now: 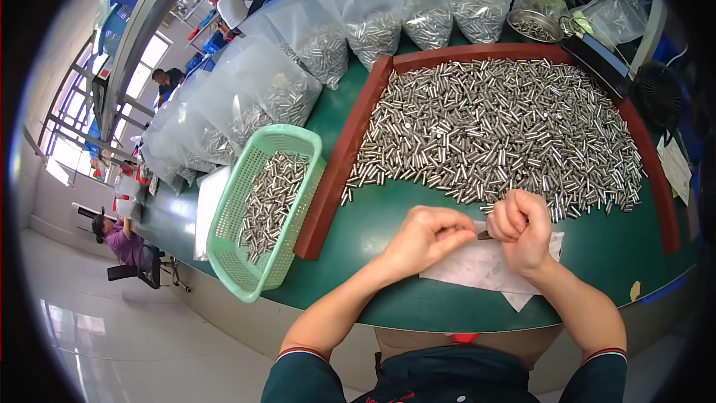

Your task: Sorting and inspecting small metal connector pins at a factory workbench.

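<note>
Over the near edge of the pile of short silvery metal pins [507,130], my two hands are held close together. The fingertips of my left hand [431,240] are pinched; what they hold, if anything, is too small to make out. Closed in a loose fist, my right hand [522,230] grips a small dark metal piece [484,236] whose end points toward the left fingertips. Beneath both hands a whitish, stained cloth or paper [477,269] lies on the green tabletop [373,283].
A dark red wooden border [344,157] frames the pins. On its left stands a green plastic basket [224,246] holding more pins. Clear bags [287,93] of pins line the back and left. A metal bowl [535,26] and dark-screened device [597,63] sit at back right.
</note>
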A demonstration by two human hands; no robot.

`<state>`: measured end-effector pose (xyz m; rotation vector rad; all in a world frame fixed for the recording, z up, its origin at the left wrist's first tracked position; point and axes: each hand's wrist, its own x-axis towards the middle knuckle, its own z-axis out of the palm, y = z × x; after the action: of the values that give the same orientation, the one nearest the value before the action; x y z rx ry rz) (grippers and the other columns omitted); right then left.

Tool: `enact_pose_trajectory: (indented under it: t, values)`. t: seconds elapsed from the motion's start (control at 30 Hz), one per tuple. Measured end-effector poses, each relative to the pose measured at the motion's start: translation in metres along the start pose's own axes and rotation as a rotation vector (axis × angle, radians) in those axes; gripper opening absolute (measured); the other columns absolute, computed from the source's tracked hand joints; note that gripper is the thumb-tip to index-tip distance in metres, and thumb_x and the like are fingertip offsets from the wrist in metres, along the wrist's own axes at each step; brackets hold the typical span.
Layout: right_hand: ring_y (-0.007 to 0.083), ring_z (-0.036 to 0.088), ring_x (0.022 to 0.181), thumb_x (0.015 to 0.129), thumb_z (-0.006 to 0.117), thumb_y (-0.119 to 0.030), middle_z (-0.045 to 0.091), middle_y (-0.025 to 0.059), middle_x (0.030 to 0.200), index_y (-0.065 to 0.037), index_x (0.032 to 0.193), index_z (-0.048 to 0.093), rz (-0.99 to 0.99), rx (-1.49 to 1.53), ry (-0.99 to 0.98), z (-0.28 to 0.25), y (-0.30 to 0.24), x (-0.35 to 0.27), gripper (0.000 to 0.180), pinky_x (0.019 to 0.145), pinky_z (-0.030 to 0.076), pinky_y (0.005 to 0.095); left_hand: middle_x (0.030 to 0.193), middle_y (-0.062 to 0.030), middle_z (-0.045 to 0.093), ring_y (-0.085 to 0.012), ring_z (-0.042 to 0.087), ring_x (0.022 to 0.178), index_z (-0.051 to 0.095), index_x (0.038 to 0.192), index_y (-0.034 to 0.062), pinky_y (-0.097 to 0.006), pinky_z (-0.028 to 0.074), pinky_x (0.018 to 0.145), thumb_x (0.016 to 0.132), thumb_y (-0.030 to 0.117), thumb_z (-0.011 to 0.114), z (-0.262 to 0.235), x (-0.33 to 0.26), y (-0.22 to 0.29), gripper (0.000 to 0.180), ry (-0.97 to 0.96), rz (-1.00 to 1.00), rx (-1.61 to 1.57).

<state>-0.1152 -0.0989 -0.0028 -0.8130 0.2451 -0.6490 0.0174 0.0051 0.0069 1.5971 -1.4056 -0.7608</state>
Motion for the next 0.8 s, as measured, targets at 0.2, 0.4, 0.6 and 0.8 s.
enact_pose_trajectory:
  t: [0.2, 0.4, 0.6, 0.8]
  values:
    - [0.0085, 0.017, 0.038, 0.084, 0.035, -0.02, 0.025, -0.0004, 0.04, -0.01, 0.047, 0.026, -0.009, 0.013, 0.008, -0.004, 0.002, -0.002, 0.039, 0.038, 0.018, 0.0247, 0.063, -0.0082, 0.057, -0.0183, 0.051, 0.051, 0.062, 0.08, 0.0002, -0.028, 0.04, 0.048, 0.072, 0.005, 0.061, 0.007, -0.002, -0.007, 0.01, -0.073, 0.197, 0.146]
    - [0.0084, 0.02, 0.04, 0.084, 0.035, -0.018, 0.026, -0.0001, 0.042, -0.01, 0.049, 0.027, 0.008, 0.032, -0.027, -0.002, 0.0, 0.0, 0.037, 0.041, 0.018, 0.0239, 0.046, -0.0048, 0.033, -0.0144, 0.035, 0.04, 0.061, 0.078, 0.0005, -0.029, 0.03, 0.041, 0.069, 0.007, 0.062, -0.002, -0.003, 0.002, 0.011, -0.06, -0.03, 0.329]
    - [0.009, 0.021, 0.04, 0.083, 0.035, -0.017, 0.027, 0.0, 0.042, -0.009, 0.048, 0.027, -0.039, 0.112, -0.101, -0.005, -0.003, -0.001, 0.037, 0.041, 0.019, 0.024, 0.044, -0.0005, 0.03, -0.0083, 0.03, 0.041, 0.061, 0.071, 0.0005, -0.026, 0.028, 0.039, 0.069, 0.005, 0.063, 0.005, 0.0, 0.0, 0.005, -0.027, -0.05, 0.317]
    - [0.01, 0.019, 0.038, 0.083, 0.035, -0.021, 0.025, -0.0005, 0.041, -0.011, 0.047, 0.026, -0.018, 0.018, -0.083, -0.003, 0.004, -0.002, 0.039, 0.04, 0.018, 0.0258, 0.045, 0.0006, 0.032, -0.0067, 0.03, 0.042, 0.061, 0.072, 0.0001, -0.025, 0.028, 0.039, 0.069, 0.003, 0.062, 0.007, -0.001, 0.001, 0.004, -0.045, -0.08, 0.311]
